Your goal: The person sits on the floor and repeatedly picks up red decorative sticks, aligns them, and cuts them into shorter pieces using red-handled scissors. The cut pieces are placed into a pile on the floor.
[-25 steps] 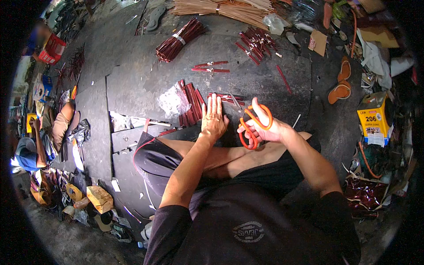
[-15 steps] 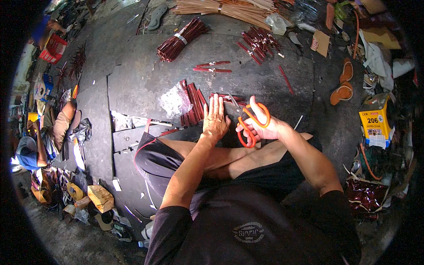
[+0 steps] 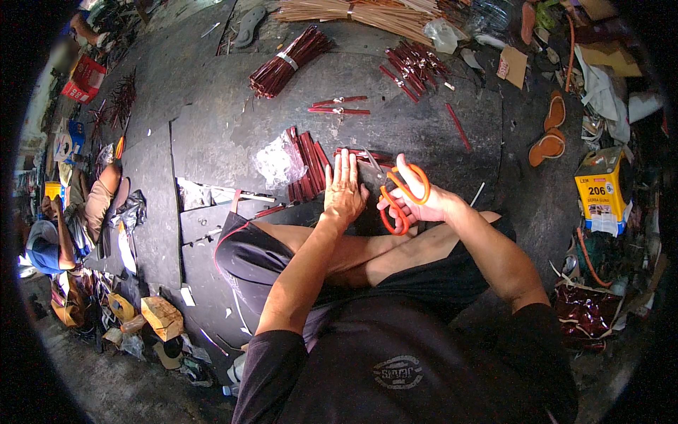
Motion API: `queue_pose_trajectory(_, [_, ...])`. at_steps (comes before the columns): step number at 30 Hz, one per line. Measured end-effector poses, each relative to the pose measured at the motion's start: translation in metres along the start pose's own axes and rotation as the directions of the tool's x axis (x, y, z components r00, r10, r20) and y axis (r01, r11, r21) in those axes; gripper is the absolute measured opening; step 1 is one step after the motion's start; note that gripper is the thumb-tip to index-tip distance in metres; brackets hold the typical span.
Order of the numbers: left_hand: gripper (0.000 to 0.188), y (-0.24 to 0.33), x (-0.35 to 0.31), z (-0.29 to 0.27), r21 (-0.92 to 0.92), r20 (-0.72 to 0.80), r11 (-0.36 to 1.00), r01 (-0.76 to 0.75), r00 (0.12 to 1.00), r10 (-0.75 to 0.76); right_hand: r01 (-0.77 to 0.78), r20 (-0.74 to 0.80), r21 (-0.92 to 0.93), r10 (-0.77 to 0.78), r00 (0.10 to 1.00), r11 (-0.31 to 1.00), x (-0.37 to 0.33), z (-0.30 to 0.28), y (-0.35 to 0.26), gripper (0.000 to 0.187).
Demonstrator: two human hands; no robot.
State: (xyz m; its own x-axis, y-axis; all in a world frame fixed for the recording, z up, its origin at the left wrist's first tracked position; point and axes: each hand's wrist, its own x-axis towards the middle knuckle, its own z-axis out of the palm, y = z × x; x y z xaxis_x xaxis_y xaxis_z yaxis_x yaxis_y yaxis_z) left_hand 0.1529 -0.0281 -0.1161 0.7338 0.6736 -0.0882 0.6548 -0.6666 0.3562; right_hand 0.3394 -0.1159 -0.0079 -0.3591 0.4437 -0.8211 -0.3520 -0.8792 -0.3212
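My left hand (image 3: 344, 196) lies flat, fingers stretched forward, on a few shiny dark red strips (image 3: 364, 153) in front of my crossed legs. In my right hand (image 3: 439, 208) is a pair of scissors with orange handles (image 3: 388, 213). Their metal blades point forward and left, close to the right ends of those strips. Just left of my left hand, more dark red strips (image 3: 306, 169) lie side by side, next to crumpled clear plastic (image 3: 277, 160). Farther off, two short red pieces with silvery ties (image 3: 340, 110) rest on the dark board.
A bound bundle of red strips (image 3: 289, 63) and a pile of tied red pieces (image 3: 417, 67) lie ahead. Pale sticks (image 3: 353, 12) are at the far edge. Sandals (image 3: 549, 134) and a yellow box (image 3: 600, 187) are on the right. Another person (image 3: 46, 244) sits at the left.
My hands and the scissors stay almost where they were. At the far left, a person's limb near the red box has shifted.
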Motion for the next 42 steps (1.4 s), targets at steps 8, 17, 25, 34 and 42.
queue_pose_trajectory(8, [0.078, -0.001, 0.001, 0.002, -0.005, -0.006, 1.000, 0.000, 1.000, 0.000, 0.012, -0.009, 0.009, -0.012, 1.000, 1.000, 0.001, -0.003, 0.002, 0.115])
queue_pose_trajectory(17, [0.078, 0.000, 0.001, 0.000, 0.020, 0.007, 1.000, 0.012, 1.000, -0.012, -0.038, -0.007, 0.021, 0.038, 0.999, 0.999, 0.000, 0.001, -0.011, 0.116])
queue_pose_trajectory(25, [0.079, 0.004, 0.002, -0.015, -0.077, 0.068, 0.996, 0.039, 0.997, -0.034, -0.094, 0.062, -0.006, 0.094, 0.994, 0.996, 0.007, -0.009, -0.024, 0.122])
queue_pose_trajectory(34, [0.066, -0.018, 0.012, -0.011, -0.380, -0.085, 0.924, 0.048, 0.993, -0.086, -0.115, 0.036, -0.095, 0.119, 0.992, 0.989, 0.000, -0.002, -0.036, 0.126])
queue_pose_trajectory(42, [0.044, 0.007, -0.001, -0.045, -0.807, 0.456, 0.396, 0.439, 0.888, -0.057, -0.143, -0.013, -0.138, 0.142, 0.990, 0.980, -0.002, 0.003, -0.043, 0.127])
